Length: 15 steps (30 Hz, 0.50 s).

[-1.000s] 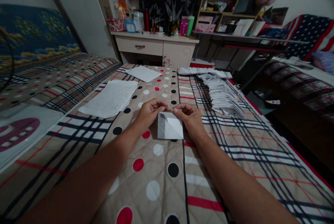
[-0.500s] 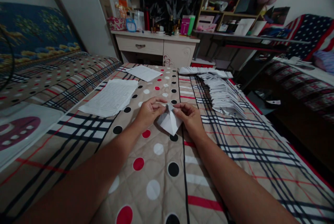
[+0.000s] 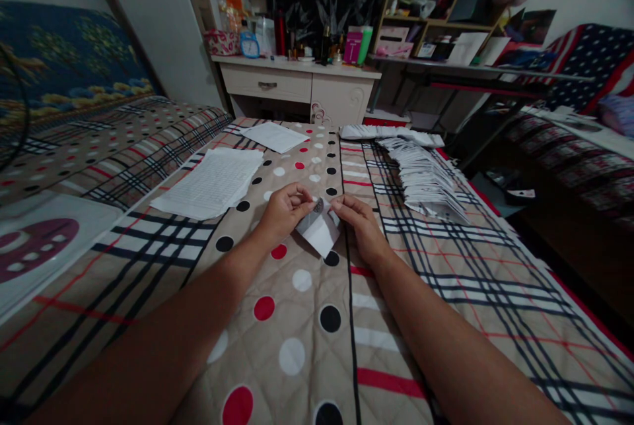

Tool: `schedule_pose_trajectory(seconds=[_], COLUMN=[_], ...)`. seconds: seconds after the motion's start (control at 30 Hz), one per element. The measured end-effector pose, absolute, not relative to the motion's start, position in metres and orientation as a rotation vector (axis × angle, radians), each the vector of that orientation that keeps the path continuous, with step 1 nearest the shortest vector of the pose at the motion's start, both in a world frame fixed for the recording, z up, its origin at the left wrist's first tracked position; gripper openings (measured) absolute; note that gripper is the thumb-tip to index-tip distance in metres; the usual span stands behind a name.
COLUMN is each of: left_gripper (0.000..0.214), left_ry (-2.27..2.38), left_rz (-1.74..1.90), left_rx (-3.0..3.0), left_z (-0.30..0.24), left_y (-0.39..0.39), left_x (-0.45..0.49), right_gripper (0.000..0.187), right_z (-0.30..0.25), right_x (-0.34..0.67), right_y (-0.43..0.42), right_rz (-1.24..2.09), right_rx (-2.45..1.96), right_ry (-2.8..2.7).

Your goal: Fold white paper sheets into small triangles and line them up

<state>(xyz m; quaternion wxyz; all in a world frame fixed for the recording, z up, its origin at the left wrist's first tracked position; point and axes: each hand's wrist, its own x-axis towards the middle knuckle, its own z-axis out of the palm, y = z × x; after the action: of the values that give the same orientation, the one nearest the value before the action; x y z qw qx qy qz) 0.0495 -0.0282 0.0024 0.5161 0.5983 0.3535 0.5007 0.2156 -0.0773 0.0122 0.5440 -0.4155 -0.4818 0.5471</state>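
Between my two hands is a small folded piece of paper (image 3: pixel 321 232), white with a grey printed patch near its top. It is held just above the patterned bedspread, one corner pointing toward me. My left hand (image 3: pixel 287 208) pinches its left upper edge between thumb and fingers. On the other side, my right hand (image 3: pixel 359 219) grips the right upper edge, thumb and index finger closed on it. The fingertips partly cover the paper's upper corners.
Left of my hands lies a stack of printed sheets (image 3: pixel 211 182), with more white paper (image 3: pixel 276 137) behind it. A long row of folded papers (image 3: pixel 421 177) rests at the right, another folded bundle (image 3: pixel 391 135) beyond it. Past the bed stands a white dresser (image 3: pixel 287 85) crowded with bottles.
The folded paper has turned slightly and its upper part lies opened flatter, showing the printed patch. Both hands stay on its edges in nearly the same place.
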Motion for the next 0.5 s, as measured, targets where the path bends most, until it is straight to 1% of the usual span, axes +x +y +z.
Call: schedule_pose_trajectory(seconds=[0.17, 0.37, 0.5], left_gripper=[0.027, 0.022, 0.02], left_ry=[0.862, 0.869, 0.864], left_rz=[1.165, 1.166, 1.195], left_rx=[1.469, 1.481, 1.483], left_z=[0.0048, 0.0033, 0.0011], left_y=[-0.0305, -0.0304, -0.0294], left_x=[0.0504, 0.0513, 0.0517], right_gripper=[0.022, 0.025, 0.021], right_z=[0.0108, 0.0059, 0.0049], right_x=[0.2149, 0.2126, 0.2113], right_y=[-0.0759, -0.0722, -0.0726], right_rz=[1.258, 1.192, 1.07], right_rx=[-1.038, -1.077, -1.132], right_ry=[-1.173, -1.197, -1.208])
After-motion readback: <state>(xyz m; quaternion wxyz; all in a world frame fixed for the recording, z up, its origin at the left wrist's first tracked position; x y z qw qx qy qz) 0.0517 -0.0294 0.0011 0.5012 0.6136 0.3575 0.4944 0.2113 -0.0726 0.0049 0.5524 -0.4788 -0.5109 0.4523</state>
